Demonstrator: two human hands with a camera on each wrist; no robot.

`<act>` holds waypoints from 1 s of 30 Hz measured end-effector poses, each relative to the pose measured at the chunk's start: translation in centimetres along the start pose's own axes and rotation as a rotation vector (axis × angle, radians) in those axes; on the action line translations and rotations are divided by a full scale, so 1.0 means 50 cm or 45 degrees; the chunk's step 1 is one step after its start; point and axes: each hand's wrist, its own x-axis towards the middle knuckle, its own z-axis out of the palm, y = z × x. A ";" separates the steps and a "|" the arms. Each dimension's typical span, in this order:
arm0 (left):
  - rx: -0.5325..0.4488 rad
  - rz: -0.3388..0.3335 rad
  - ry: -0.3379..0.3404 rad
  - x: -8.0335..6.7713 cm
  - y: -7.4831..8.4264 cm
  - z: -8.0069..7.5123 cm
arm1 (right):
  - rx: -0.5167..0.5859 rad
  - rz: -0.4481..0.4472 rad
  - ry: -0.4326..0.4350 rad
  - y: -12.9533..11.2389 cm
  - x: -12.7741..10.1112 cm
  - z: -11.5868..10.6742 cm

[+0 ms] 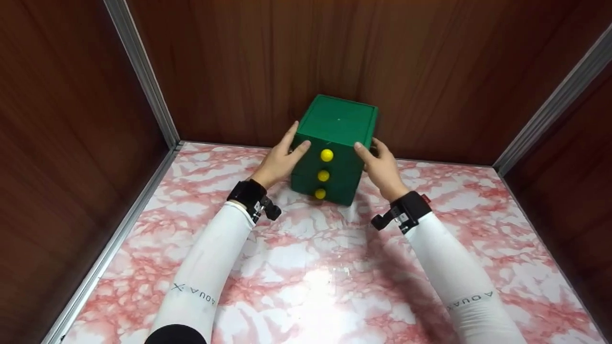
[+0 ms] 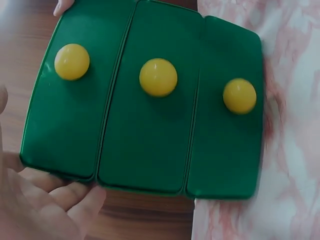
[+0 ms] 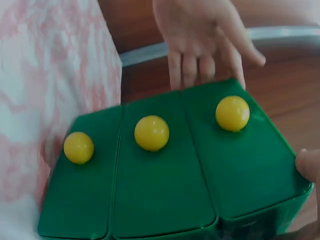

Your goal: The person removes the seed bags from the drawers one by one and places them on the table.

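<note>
A green drawer box (image 1: 338, 119) with three drawers stands at the back, turned slightly askew. Each drawer front has a round yellow knob (image 1: 327, 155), seen close in the left wrist view as a row with a middle knob (image 2: 158, 77). My left hand (image 1: 282, 160) lies along the box's left side, fingers extended against it and thumb clear of the front face. On the opposite side, my right hand (image 1: 381, 167) holds the front right edge, its thumb on the front near the top corner. Its other fingers go round the side and are mostly hidden.
The tabletop (image 1: 296, 258) has a red and white marbled cover. Brown wood-grain panels (image 1: 215, 71) rise behind and on both sides, with metal strips (image 1: 143, 62) at the corners. The box is close to the back panel.
</note>
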 end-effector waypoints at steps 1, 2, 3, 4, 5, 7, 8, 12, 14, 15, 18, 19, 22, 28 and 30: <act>0.007 0.002 -0.020 0.001 0.001 0.001 | -0.006 -0.005 -0.007 0.003 0.003 -0.008; 0.023 0.002 -0.040 0.001 0.003 0.003 | -0.013 -0.004 -0.014 0.005 0.006 -0.015; 0.032 0.000 -0.057 0.002 0.005 0.004 | -0.016 0.002 -0.025 0.006 0.008 -0.023; 0.045 0.000 -0.072 0.003 0.007 0.005 | -0.025 0.008 -0.035 0.007 0.010 -0.031; 0.057 -0.002 -0.084 0.004 0.009 0.006 | -0.033 0.014 -0.046 0.007 0.012 -0.038; 0.071 -0.003 -0.107 0.005 0.011 0.008 | -0.034 0.025 -0.063 0.007 0.018 -0.049; 0.072 -0.003 -0.119 0.006 0.013 0.009 | -0.027 0.029 -0.069 0.007 0.020 -0.053; 0.096 0.011 -0.148 0.008 0.017 0.014 | 0.028 0.043 -0.081 0.008 0.031 -0.063; 0.136 0.022 -0.156 0.010 0.020 0.018 | 0.046 0.047 -0.073 0.009 0.035 -0.066; 0.165 0.028 -0.158 0.011 0.022 0.020 | 0.057 0.051 -0.066 0.009 0.038 -0.067; 0.220 0.035 -0.164 0.016 0.027 0.027 | 0.023 0.060 -0.047 0.009 0.044 -0.073; 0.232 0.037 -0.167 0.018 0.029 0.030 | 0.004 0.063 -0.043 0.009 0.047 -0.075; 0.251 0.036 -0.170 0.026 0.030 0.039 | -0.049 0.073 -0.047 0.009 0.055 -0.080; 0.280 0.019 -0.177 0.039 0.039 0.053 | -0.093 0.112 -0.040 0.010 0.073 -0.084; 0.275 0.008 -0.182 0.043 0.045 0.056 | -0.103 0.128 -0.021 0.010 0.078 -0.085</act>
